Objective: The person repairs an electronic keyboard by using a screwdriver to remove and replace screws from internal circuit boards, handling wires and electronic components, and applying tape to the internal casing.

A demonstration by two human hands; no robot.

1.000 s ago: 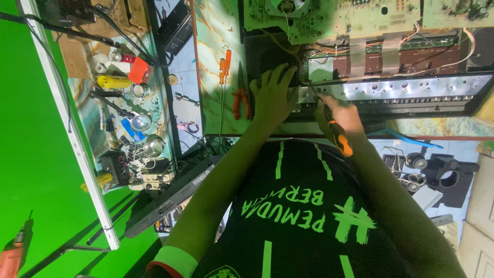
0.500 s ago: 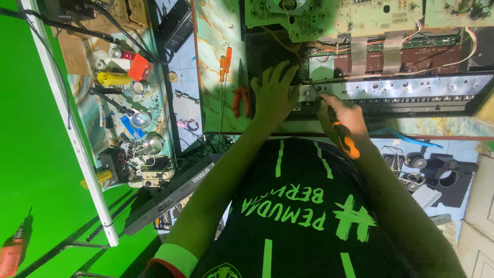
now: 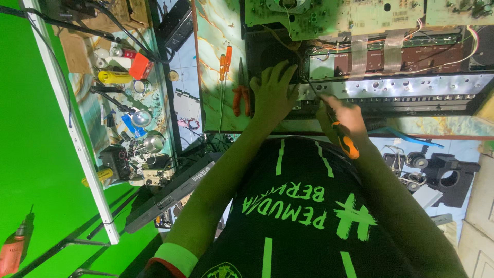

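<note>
Left hand (image 3: 272, 95) was spread flat on the opened chassis (image 3: 411, 92), steadying it, while an orange-handled screwdriver (image 3: 343, 138) was gripped in the right hand (image 3: 346, 119).

A person in a black shirt with green lettering leans over an opened electronic device (image 3: 391, 90) in the upper right of the frame. Their left hand (image 3: 272, 95) rests flat, fingers spread, on the device's dark edge at centre. Their right hand (image 3: 345, 116) grips an orange-and-black screwdriver (image 3: 343, 138), its shaft angled up against the metal chassis. Orange-handled pliers (image 3: 240, 95) and two orange screwdrivers (image 3: 225, 62) lie just left of the left hand. A cluttered shelf (image 3: 123, 103) fills the upper left.
</note>
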